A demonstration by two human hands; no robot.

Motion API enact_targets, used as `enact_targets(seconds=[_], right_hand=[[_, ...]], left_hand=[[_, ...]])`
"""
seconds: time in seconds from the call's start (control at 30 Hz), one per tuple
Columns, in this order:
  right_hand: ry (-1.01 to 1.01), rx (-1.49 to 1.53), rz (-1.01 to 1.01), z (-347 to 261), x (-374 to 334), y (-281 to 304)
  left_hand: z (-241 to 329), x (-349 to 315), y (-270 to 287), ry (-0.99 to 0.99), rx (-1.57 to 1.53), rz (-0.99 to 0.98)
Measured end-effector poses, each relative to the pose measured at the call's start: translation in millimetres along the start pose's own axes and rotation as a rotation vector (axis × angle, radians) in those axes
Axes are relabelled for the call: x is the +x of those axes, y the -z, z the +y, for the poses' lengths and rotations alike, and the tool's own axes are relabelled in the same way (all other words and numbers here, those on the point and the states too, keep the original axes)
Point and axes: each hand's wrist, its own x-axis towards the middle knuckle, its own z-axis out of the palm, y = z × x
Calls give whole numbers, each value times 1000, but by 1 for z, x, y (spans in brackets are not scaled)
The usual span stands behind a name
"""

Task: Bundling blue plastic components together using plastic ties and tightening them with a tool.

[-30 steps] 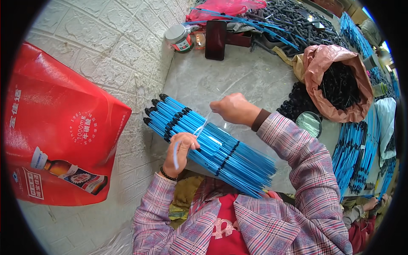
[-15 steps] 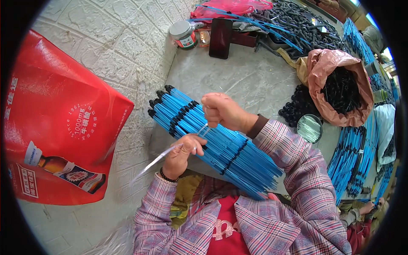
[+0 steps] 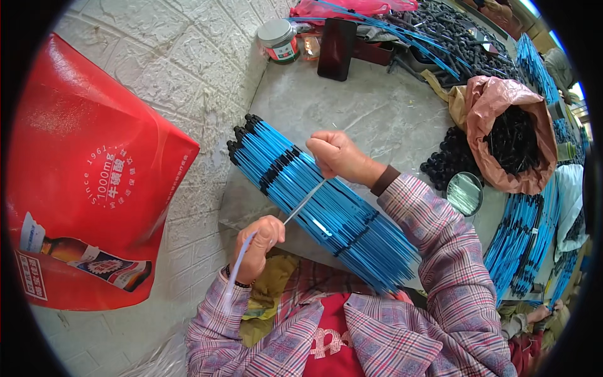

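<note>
A thick bundle of thin blue rods with black tips lies slantwise on the table in front of me. Black bands of small fittings cross it in two places. Over its top runs a pale plastic strip, stretched taut between my hands. My left hand is closed on the strip at the bundle's near left side, and a loose tail hangs past the wrist. Above the bundle's far side, my right hand is clenched in a fist round the strip's other end. Whether the strip passes under the rods is hidden.
A red bag stands at the left by the white wall. Behind are a jar, a phone and a heap of black parts. To the right sit an open brown sack, a round tin and more blue rods.
My hands have moved apart, the left down and left, the right slightly right. The strip between them has lengthened and pulled straight across the rods.
</note>
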Motion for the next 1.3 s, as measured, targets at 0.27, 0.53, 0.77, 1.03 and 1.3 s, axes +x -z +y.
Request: enact_targets(seconds=[0.27, 0.53, 0.77, 1.03, 1.3], right_hand=[[16, -115, -93, -2, -6, -16], [72, -219, -53, -7, 8, -7], [18, -155, -35, 5, -6, -9], [377, -832, -174, 5, -37, -40], [272, -559, -53, 11, -30, -25]], left_hand=[[2, -20, 10, -28, -111, 62], [-17, -12, 10, -51, -76, 46], [-27, -15, 18, 29, -306, 153], [15, 71, 24, 35, -373, 225], [32, 96, -6, -248, 299, 77]])
